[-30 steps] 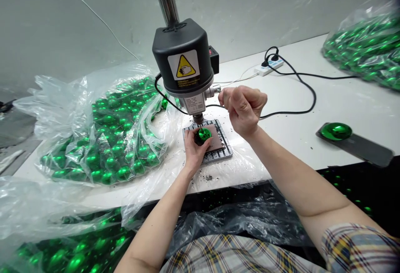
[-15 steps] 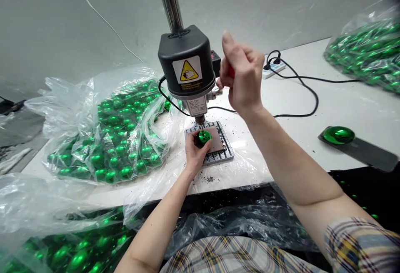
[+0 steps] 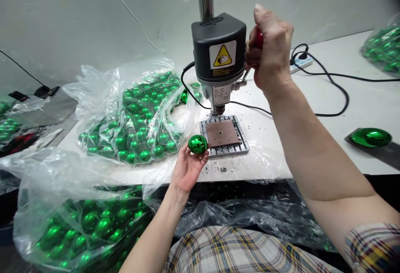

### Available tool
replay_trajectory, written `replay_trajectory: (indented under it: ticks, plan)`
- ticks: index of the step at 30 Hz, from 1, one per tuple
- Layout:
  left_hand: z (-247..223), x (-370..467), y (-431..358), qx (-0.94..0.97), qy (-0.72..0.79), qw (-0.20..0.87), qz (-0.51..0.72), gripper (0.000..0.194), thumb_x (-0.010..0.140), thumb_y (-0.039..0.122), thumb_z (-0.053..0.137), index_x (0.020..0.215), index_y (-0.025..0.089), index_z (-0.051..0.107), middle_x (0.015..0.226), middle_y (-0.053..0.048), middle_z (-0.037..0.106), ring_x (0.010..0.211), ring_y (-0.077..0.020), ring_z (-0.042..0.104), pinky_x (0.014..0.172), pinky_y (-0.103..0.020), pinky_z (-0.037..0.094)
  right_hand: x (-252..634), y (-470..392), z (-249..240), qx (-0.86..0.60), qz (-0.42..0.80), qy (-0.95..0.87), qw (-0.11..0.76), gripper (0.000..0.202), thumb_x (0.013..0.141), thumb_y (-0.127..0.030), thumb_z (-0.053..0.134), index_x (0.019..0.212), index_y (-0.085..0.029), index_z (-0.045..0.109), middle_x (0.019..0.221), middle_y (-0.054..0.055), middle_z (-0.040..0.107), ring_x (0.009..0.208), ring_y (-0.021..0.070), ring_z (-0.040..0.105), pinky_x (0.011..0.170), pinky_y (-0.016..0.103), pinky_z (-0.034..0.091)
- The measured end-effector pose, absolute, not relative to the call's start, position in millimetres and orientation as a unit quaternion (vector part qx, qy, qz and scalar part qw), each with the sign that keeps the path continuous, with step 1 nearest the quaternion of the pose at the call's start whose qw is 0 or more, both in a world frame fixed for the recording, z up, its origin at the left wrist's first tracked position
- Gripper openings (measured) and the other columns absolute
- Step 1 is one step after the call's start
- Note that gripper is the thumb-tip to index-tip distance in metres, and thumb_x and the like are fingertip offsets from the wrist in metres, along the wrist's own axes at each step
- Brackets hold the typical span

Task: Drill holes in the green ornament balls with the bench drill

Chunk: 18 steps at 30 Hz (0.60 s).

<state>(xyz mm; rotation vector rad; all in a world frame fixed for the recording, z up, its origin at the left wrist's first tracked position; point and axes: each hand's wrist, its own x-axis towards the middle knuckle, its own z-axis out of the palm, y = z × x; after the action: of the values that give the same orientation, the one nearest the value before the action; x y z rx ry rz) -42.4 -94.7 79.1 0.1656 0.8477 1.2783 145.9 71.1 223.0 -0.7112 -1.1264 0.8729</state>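
A clear bag [image 3: 96,94] is lying on the white surface [image 3: 328,140], bulging with shiny green balls [image 3: 143,133]; a lower bag [image 3: 34,173] is holding more of them below the surface's near edge, and a third bag [image 3: 394,20] is showing at the far right, also filled with green. The left hand [image 3: 189,169] is turning its palm up, its grip narrowed around one green ball [image 3: 197,143] — fingers cupping it from below, near the left front edge of the grey base plate [image 3: 243,146]. The right hand [image 3: 271,50] is closing its grip around a red knob [image 3: 259,39] beside the drill head [image 3: 218,48], thumb pointing upward. The held ball is looking round, dark flecks speckling it — which way it is pointing, or any long axis, I cannot tell.
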Motion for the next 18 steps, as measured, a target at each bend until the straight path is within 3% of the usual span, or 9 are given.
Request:
replay_trajectory:
  ticks: [4,7,10,12,15,18]
  plan:
    - [76.4,-39.3,-101.9,0.095,0.383,0.717,0.574,0.028,0.095,0.038,0.057,0.11,0.014,0.061,0.1,-0.012,0.071,0.079,-0.0157,0.069,0.069,-0.027,0.058,147.7,73.3,221.9,-0.331,0.392,-0.504,0.695,0.051,0.1,-0.038,0.048,0.053,-0.023,0.037,0.047,-0.005,0.026,0.039,0.0099,0.025,0.04,0.028,0.018]
    - [66.8,-34.3,-103.5,0.173,0.401,0.672,0.598,0.04,0.079,0.035,0.078,0.11,0.017,0.061,0.104,-0.009,0.07,0.084,-0.0153,0.068,0.076,-0.027,0.057,147.3,72.5,222.4,-0.343,0.394,-0.501,0.69,0.05,0.101,-0.044,0.048,0.055,-0.024,0.037,0.046,-0.005,0.027,0.042,0.0121,0.025,0.043,0.029,0.02]
    - [55.3,-28.7,-106.7,0.317,0.447,0.545,0.635,0.06,0.065,0.027,0.088,0.116,0.021,0.058,0.109,-0.005,0.067,0.093,-0.0153,0.065,0.085,-0.028,0.053,145.6,69.7,224.5,-0.358,0.394,-0.49,0.691,0.049,0.101,-0.038,0.046,0.055,-0.024,0.038,0.044,-0.004,0.028,0.042,0.0126,0.024,0.043,0.03,0.02]
    - [49.4,-26.1,-110.6,0.427,0.483,0.425,0.635,0.063,0.064,0.024,0.088,0.118,0.022,0.057,0.11,-0.004,0.064,0.096,-0.0153,0.063,0.089,-0.028,0.05,144.5,68.9,225.1,-0.361,0.392,-0.486,0.693,0.05,0.102,-0.038,0.045,0.054,-0.024,0.038,0.043,-0.004,0.026,0.041,0.0117,0.024,0.042,0.029,0.019]
    - [47.0,-23.9,-118.3,0.542,0.513,0.271,0.608,0.059,0.067,0.024,0.086,0.119,0.022,0.056,0.116,-0.006,0.06,0.101,-0.0174,0.06,0.093,-0.031,0.047,144.5,72.4,222.8,-0.339,0.393,-0.492,0.7,0.056,0.099,-0.057,0.046,0.055,-0.024,0.037,0.045,-0.005,0.025,0.04,0.0104,0.023,0.04,0.028,0.019]
    - [51.1,-22.2,-128.0,0.563,0.522,0.229,0.599,0.061,0.068,0.025,0.085,0.121,0.023,0.055,0.121,-0.007,0.059,0.105,-0.0201,0.06,0.095,-0.033,0.047,145.9,79.9,218.2,-0.319,0.392,-0.502,0.702,0.061,0.088,-0.075,0.05,0.056,-0.024,0.038,0.046,-0.005,0.027,0.04,0.0102,0.024,0.038,0.027,0.02]
